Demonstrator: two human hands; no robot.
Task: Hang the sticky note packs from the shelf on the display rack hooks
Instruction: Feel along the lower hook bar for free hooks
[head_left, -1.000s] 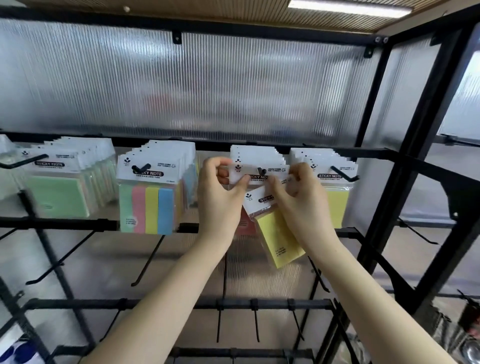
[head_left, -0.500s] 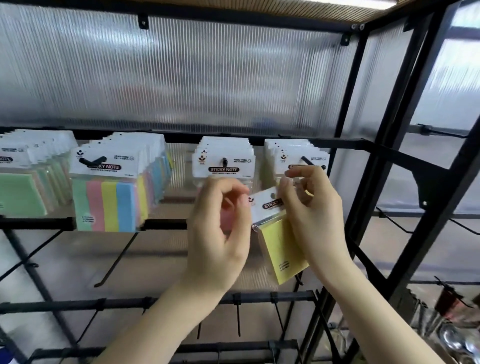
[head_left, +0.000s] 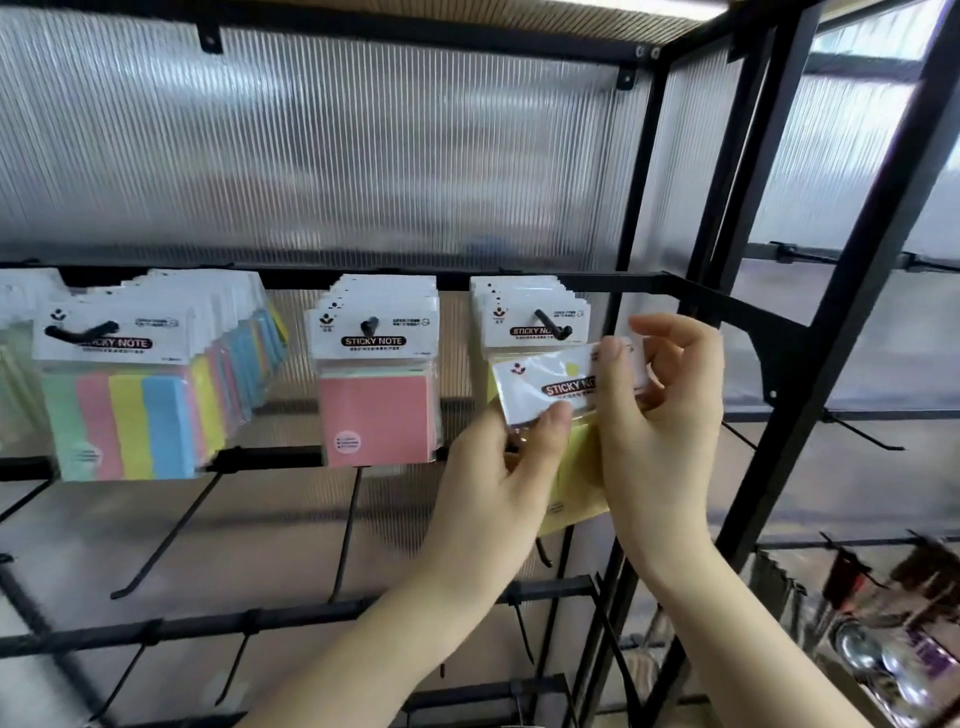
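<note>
1. Both forearms reach up and forward, side by side.
2. The left hand (head_left: 498, 467) has its thumb raised, pinching from below.
3. The right hand (head_left: 660, 410) pinches with thumb forward, fingers curled behind.

held pack (head_left: 550, 387) before rightmost hook (head_left: 553, 326)

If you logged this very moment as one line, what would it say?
step: hanging | held: yellow sticky note pack | left hand: pinches card's lower edge | right hand: grips card's right end | target: rightmost hook | pack not yet on hook
</note>
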